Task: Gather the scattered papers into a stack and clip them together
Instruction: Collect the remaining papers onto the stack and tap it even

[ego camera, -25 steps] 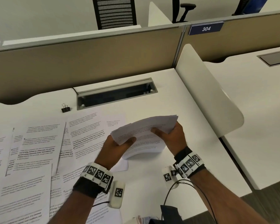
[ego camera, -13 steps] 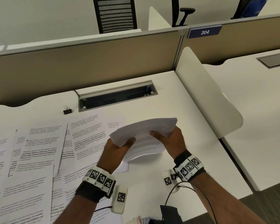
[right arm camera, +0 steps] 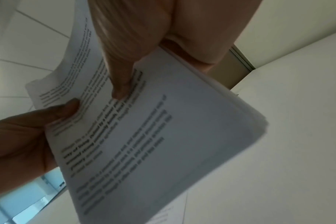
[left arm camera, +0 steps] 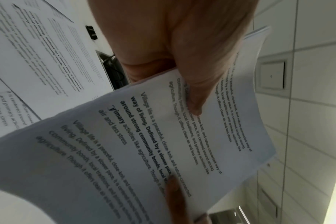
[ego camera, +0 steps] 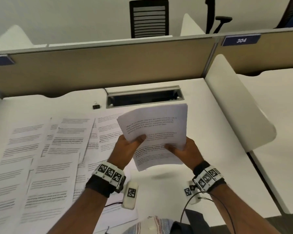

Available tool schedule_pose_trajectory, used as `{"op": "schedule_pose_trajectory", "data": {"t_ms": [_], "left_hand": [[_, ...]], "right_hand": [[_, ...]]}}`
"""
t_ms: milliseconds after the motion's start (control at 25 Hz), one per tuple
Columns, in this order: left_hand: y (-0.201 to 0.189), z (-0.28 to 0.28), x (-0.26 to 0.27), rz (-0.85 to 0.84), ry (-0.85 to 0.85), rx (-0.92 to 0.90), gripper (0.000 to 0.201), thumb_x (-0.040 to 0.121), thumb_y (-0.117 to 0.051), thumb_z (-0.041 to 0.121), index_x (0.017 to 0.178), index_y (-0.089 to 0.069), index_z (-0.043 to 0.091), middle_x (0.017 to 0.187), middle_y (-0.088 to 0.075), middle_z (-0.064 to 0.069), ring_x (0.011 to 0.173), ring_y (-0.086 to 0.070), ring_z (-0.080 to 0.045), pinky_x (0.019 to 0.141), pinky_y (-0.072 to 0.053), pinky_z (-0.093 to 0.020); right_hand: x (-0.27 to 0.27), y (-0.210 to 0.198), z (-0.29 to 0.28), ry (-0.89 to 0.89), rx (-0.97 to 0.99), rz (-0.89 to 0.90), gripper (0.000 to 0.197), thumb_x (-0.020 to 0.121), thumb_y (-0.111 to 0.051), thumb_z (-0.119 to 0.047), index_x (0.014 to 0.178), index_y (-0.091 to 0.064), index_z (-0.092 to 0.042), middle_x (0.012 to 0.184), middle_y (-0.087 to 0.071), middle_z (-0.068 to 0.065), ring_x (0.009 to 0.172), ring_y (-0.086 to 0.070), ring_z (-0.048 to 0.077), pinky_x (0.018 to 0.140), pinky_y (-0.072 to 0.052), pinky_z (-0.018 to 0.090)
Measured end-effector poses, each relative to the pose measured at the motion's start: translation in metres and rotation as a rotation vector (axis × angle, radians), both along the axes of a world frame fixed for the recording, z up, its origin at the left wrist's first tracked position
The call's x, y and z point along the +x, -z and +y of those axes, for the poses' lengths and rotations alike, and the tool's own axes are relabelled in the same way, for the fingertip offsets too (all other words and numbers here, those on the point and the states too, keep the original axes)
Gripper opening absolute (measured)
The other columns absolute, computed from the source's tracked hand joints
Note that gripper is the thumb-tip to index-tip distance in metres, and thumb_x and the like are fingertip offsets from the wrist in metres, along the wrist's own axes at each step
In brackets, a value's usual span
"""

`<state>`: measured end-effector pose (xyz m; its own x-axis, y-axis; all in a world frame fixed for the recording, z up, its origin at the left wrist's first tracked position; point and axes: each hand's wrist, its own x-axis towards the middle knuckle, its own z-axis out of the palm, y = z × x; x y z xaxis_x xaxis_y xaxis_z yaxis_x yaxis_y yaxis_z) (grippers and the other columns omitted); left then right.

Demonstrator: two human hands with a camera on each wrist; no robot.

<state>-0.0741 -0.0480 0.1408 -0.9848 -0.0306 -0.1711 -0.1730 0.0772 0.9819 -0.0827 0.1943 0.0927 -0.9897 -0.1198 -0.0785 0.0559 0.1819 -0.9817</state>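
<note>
I've got the stack (ego camera: 156,130) raised off the desk (ego camera: 210,132), left hand (ego camera: 125,149) & right hand (ego camera: 186,152) each pinching a bottom corner, prob. to square edges. Loose sheets (ego camera: 46,149) lie left of the stack; clip (ego camera: 96,106) sits beyond them.

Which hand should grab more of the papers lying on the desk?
Probably the left hand: the loose papers lie on its side, while the right hand could hold the stack alone.

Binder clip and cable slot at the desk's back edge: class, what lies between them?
Nothing: in the head view, only bare white desk separates the binder clip from the cable slot.
</note>
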Motion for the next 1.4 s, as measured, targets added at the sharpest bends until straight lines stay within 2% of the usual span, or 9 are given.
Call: {"op": "schedule_pose_trajectory", "data": {"t_ms": [200, 360, 480, 600, 720, 880, 1000, 1200, 1400], "left_hand": [[0.011, -0.031, 0.020, -0.001, -0.098, -0.016, 0.019, 0.088, -0.077, 0.020, 0.105, -0.070, 0.024, 0.096, -0.080, 0.008, 0.087, -0.077, -0.010, 0.071, -0.063, -0.026], [0.045, -0.066, 0.041, -0.136, -0.178, 0.016, 0.039, 0.089, -0.075, 0.014, 0.120, -0.057, 0.029, 0.112, -0.077, 0.001, 0.101, -0.075, -0.017, 0.084, -0.061, -0.037], [0.076, -0.102, 0.069, -0.185, -0.288, 0.037, 0.045, 0.087, -0.074, 0.002, 0.119, -0.059, 0.031, 0.116, -0.074, -0.003, 0.104, -0.071, -0.026, 0.082, -0.056, -0.037], [0.097, -0.143, 0.104, -0.219, -0.405, -0.082, 0.043, 0.087, -0.076, 0.003, 0.119, -0.059, 0.025, 0.118, -0.070, -0.003, 0.105, -0.069, -0.026, 0.083, -0.053, -0.033], [0.109, -0.185, 0.130, -0.272, -0.481, -0.216, 0.046, 0.086, -0.078, 0.009, 0.126, -0.056, 0.016, 0.120, -0.066, -0.005, 0.107, -0.066, -0.024, 0.082, -0.050, -0.026], [0.124, -0.219, 0.140, -0.374, -0.465, -0.275, 0.048, 0.085, -0.079, 0.010, 0.126, -0.055, 0.014, 0.123, -0.062, -0.006, 0.107, -0.064, -0.025, 0.079, -0.050, -0.026], [0.139, -0.215, 0.140, -0.428, -0.379, -0.275, 0.040, 0.083, -0.081, 0.014, 0.113, -0.056, 0.023, 0.123, -0.063, -0.007, 0.099, -0.066, -0.021, 0.081, -0.054, -0.030], [0.148, -0.194, 0.138, -0.446, -0.202, -0.364, 0.063, 0.083, -0.081, 0.026, 0.137, -0.048, 0.022, 0.128, -0.055, 0.005, 0.115, -0.059, -0.018, 0.098, -0.053, -0.036], [0.146, -0.182, 0.121, -0.513, -0.344, -0.143, 0.058, 0.080, -0.084, 0.011, 0.128, -0.051, 0.015, 0.117, -0.061, -0.002, 0.107, -0.062, -0.023, 0.093, -0.055, -0.038]], "right_hand": [[0.012, 0.015, -0.017, -0.136, 0.075, -0.028, 0.025, 0.086, -0.079, -0.020, 0.109, -0.069, -0.018, 0.098, -0.073, -0.015, 0.083, -0.071, -0.007, 0.066, -0.055, 0.012], [0.021, 0.033, -0.034, -0.137, 0.053, -0.061, 0.025, 0.087, -0.078, -0.019, 0.110, -0.069, -0.016, 0.103, -0.074, -0.009, 0.083, -0.071, -0.004, 0.065, -0.055, 0.012], [0.027, 0.051, -0.041, -0.131, 0.058, -0.096, 0.027, 0.087, -0.078, -0.024, 0.112, -0.069, -0.017, 0.103, -0.075, -0.008, 0.084, -0.072, 0.000, 0.069, -0.058, 0.017], [0.033, 0.069, -0.049, -0.097, 0.097, -0.145, 0.027, 0.086, -0.079, -0.029, 0.111, -0.069, -0.021, 0.104, -0.075, -0.009, 0.085, -0.072, 0.003, 0.076, -0.060, 0.027], [0.041, 0.080, -0.056, -0.051, 0.121, -0.184, 0.029, 0.086, -0.079, -0.028, 0.112, -0.068, -0.021, 0.104, -0.074, -0.008, 0.089, -0.072, 0.007, 0.075, -0.059, 0.027], [0.051, 0.092, -0.059, 0.023, 0.138, -0.247, 0.036, 0.085, -0.080, -0.028, 0.117, -0.068, -0.018, 0.106, -0.075, -0.002, 0.093, -0.072, 0.015, 0.077, -0.058, 0.031], [0.060, 0.100, -0.065, 0.050, 0.188, -0.283, 0.037, 0.085, -0.080, -0.028, 0.118, -0.067, -0.018, 0.105, -0.074, -0.003, 0.093, -0.071, 0.014, 0.084, -0.060, 0.040], [0.077, 0.105, -0.081, 0.051, 0.223, -0.311, 0.037, 0.086, -0.078, -0.025, 0.119, -0.064, -0.017, 0.098, -0.070, -0.013, 0.089, -0.067, 0.004, 0.067, -0.052, 0.015], [0.082, 0.108, -0.090, 0.073, 0.234, -0.307, 0.036, 0.087, -0.078, -0.023, 0.119, -0.065, -0.015, 0.097, -0.070, -0.015, 0.088, -0.067, 0.002, 0.059, -0.052, 0.007]]}}
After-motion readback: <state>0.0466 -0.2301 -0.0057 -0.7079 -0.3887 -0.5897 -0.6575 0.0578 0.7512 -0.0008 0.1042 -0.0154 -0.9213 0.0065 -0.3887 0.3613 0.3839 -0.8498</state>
